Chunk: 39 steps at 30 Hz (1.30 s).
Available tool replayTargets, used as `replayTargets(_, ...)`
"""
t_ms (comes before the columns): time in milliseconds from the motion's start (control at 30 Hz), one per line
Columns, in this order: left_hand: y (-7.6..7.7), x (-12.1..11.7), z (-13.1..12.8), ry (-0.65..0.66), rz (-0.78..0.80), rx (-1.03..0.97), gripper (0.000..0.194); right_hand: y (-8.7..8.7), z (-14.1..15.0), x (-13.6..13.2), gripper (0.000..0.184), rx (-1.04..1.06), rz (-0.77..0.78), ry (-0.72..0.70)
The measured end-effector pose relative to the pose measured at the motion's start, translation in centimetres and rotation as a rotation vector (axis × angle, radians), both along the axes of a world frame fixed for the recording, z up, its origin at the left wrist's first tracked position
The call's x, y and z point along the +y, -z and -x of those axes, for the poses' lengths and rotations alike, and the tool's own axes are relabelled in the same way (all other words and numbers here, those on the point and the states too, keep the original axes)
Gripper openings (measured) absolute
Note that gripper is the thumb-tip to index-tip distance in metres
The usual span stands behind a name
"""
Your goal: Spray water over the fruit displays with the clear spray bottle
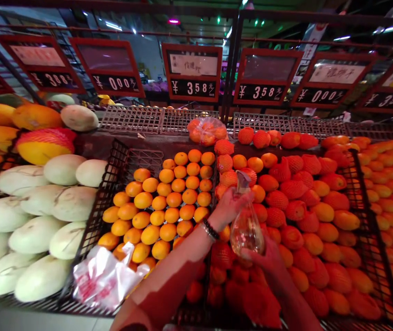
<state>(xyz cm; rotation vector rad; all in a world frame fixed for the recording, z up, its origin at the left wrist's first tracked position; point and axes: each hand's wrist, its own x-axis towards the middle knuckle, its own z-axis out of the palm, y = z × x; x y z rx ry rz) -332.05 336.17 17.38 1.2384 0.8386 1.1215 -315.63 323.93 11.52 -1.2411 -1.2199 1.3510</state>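
Observation:
My left hand (230, 207), with a dark beaded bracelet on its wrist, is closed around the narrow neck of a clear, bulb-shaped bottle (246, 232). A greyish top sticks out above the fingers; its exact kind is hard to make out. Around the base of the bottle curls my right hand (268, 258), its fingers partly in shadow. Both hands are above a bin of orange-red fruit (294, 236), many pieces of it in foam nets. Left of my forearm lie rows of oranges (150, 234) in a black crate.
Pale green melons (35, 234) fill the left crate. A crumpled white plastic bag (105, 278) lies at the orange crate's front edge. A bagged bunch of fruit (207, 131) sits at the back. Price signs (192, 73) hang above a black grid rail (132, 120).

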Motion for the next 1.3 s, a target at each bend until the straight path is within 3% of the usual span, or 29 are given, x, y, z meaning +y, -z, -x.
replayTargets(100,-0.7,2.3,0.7,0.017,-0.015,0.004,0.059,-0.9,1.4,1.9,0.067,0.021,-0.030,0.000)
replayTargets(233,-0.2,3.5,1.1,-0.052,-0.026,0.010,0.060,-0.6,2.5,3.0,0.063,0.047,-0.062,0.022)
replayTargets(433,0.0,1.0,1.8,-0.001,-0.027,-0.023,0.062,0.1,2.0,0.6,0.072,0.044,-0.001,-0.044)
replayTargets(533,0.4,-2.2,2.1,0.000,0.016,-0.047,0.059,0.6,1.5,-2.1,0.074,0.010,0.026,-0.043)
replayTargets(633,1.8,-6.4,2.1,-0.033,0.065,-0.057,0.059,1.3,1.2,-5.7,0.076,0.009,0.080,-0.039)
replayTargets(833,7.1,-15.4,2.1,-0.066,0.220,-0.004,0.064,4.9,0.3,-14.5,0.082,0.113,0.176,-0.086)
replayTargets(1000,10.8,-22.6,2.1,-0.097,0.259,0.202,0.050,9.3,-0.4,-22.0,0.087,0.154,0.252,-0.091)
replayTargets(1133,12.0,-27.5,1.5,-0.082,0.308,0.214,0.051,11.8,-0.5,-27.3,0.080,0.146,0.316,-0.052)
replayTargets(1300,12.8,-31.8,1.1,-0.066,0.368,0.196,0.054,13.3,-0.5,-32.2,0.081,0.165,0.294,-0.028)
